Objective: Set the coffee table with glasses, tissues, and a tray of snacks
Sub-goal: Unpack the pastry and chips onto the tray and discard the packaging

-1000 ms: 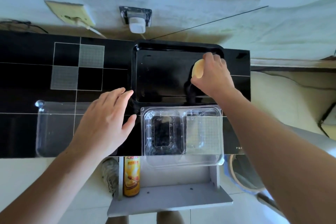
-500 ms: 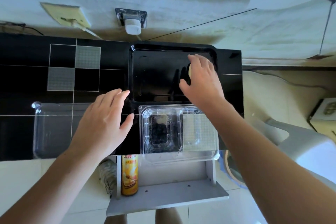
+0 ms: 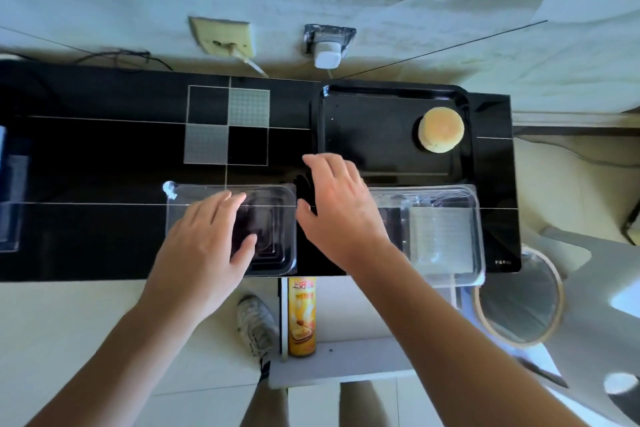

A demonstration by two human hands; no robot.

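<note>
One black table runs off frame at nine o'clock. At two o'clock sits the black tray, holding a round pastry. Two clear containers: the left partly hidden under the relaxed left hand; the right overlapped by the released right hand.

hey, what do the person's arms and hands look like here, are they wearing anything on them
Both forearms are bare as far as the view shows, with no sleeves in sight. The left hand and right hand wear no gloves, and no rings, watch or wristbands show. The nails look short and plain.
</note>
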